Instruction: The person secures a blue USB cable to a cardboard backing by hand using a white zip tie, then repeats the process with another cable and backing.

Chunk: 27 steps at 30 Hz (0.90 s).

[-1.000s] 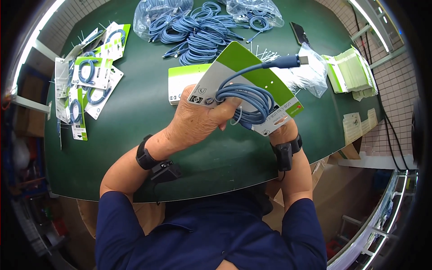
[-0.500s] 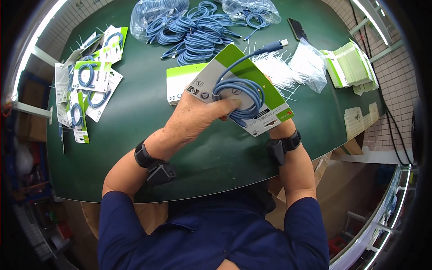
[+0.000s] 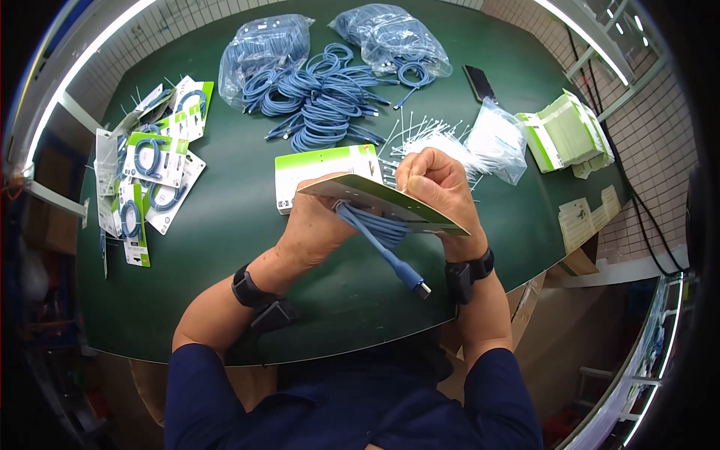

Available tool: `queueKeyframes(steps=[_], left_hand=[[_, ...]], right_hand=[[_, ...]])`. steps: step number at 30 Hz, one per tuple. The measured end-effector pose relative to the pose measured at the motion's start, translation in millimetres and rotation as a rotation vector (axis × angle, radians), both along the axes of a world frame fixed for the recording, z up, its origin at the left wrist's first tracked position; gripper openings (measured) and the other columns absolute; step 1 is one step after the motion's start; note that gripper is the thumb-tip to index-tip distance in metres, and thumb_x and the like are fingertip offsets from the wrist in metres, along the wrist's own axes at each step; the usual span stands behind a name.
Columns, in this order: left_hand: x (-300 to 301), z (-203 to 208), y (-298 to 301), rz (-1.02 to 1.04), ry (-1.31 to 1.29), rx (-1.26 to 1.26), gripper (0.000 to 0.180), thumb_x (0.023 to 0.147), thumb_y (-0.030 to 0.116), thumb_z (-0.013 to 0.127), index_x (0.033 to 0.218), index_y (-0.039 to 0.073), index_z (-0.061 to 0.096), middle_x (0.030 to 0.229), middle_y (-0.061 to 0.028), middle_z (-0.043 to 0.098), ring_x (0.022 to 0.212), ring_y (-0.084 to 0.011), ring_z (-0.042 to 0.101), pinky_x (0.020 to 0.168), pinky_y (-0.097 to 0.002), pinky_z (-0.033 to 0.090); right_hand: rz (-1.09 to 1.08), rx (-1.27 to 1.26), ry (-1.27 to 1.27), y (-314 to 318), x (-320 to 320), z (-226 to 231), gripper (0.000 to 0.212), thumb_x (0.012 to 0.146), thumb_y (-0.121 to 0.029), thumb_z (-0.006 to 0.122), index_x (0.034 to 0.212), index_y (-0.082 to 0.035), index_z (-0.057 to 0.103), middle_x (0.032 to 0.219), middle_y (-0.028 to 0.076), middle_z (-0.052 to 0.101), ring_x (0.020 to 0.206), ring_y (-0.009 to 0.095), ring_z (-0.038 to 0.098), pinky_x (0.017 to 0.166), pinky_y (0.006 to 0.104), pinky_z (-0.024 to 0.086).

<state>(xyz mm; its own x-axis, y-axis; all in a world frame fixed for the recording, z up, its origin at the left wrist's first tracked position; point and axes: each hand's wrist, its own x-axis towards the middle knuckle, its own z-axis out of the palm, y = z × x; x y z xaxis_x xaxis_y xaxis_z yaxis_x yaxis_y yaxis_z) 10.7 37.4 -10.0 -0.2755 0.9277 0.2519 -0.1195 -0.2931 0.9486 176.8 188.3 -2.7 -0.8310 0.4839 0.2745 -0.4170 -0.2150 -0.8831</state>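
My left hand (image 3: pixel 315 229) grips a white-and-green cardboard card (image 3: pixel 375 196) by its left side, with a coiled blue USB cable (image 3: pixel 382 227) against the card's underside. The card is tipped nearly edge-on, and the cable's plug end hangs down toward me. Behind the card's top edge, my right hand (image 3: pixel 442 187) is closed in a pinch. A thin white strip, like a cable tie, shows at its fingertips, partly hidden by the fingers. A stack of similar cards (image 3: pixel 292 169) lies just beyond my left hand. Loose white cable ties (image 3: pixel 435 142) are spread beyond my right hand.
Carded cables (image 3: pixel 154 161) are heaped at the left of the green table (image 3: pixel 225 307). Blue cables (image 3: pixel 322 105) pile up at the back, beside two clear bags (image 3: pixel 262 56) of them. On the right are a phone (image 3: pixel 478 82), a plastic bag (image 3: pixel 496 142) and bundled cards (image 3: pixel 566 135).
The card has tipped from facing me to almost edge-on, and the cable's plug end has swung from the top down toward me. My right hand has come up from behind the card, pinching.
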Motion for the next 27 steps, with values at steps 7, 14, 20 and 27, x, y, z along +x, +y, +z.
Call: queueKeyframes(steps=[7,14,20,27], left_hand=[[13,7,2,0.164,-0.117,0.051,0.029,0.084,-0.002,0.078,0.111,0.004,0.071,0.100,-0.0016,0.073,0.086,-0.0092,0.068,0.073,-0.0254,0.054],[0,16,2,0.146,-0.322,-0.200,0.031,0.088,-0.002,0.073,0.119,0.002,0.069,0.103,-0.0041,0.075,0.090,-0.0110,0.071,0.071,-0.0245,0.056],[-5,8,5,0.193,-0.430,-0.222,0.030,0.089,0.001,0.075,0.119,0.001,0.069,0.108,-0.0060,0.075,0.091,-0.0138,0.072,0.072,-0.0250,0.057],[-25,42,4,0.344,0.203,0.094,0.064,0.084,0.011,0.084,0.141,0.000,0.057,0.133,-0.0113,0.064,0.121,-0.0274,0.064,0.101,-0.0384,0.053]], right_hand=[[-0.018,0.063,0.046,4,-4,-3,0.011,0.098,-0.004,0.069,0.091,-0.002,0.060,0.095,0.010,0.066,0.082,0.011,0.059,0.074,0.0243,0.049],[-0.178,-0.375,0.143,6,-4,15,0.011,0.101,-0.012,0.067,0.107,-0.002,0.067,0.103,0.009,0.068,0.096,0.014,0.065,0.086,0.0255,0.052],[-0.460,0.224,-0.115,-4,-5,1,0.024,0.099,-0.011,0.073,0.119,0.000,0.067,0.103,0.007,0.071,0.093,0.011,0.066,0.083,0.0249,0.054],[-0.582,0.347,-0.195,2,3,4,0.029,0.093,-0.006,0.078,0.119,0.001,0.068,0.101,0.004,0.072,0.085,0.007,0.066,0.077,0.0234,0.055]])
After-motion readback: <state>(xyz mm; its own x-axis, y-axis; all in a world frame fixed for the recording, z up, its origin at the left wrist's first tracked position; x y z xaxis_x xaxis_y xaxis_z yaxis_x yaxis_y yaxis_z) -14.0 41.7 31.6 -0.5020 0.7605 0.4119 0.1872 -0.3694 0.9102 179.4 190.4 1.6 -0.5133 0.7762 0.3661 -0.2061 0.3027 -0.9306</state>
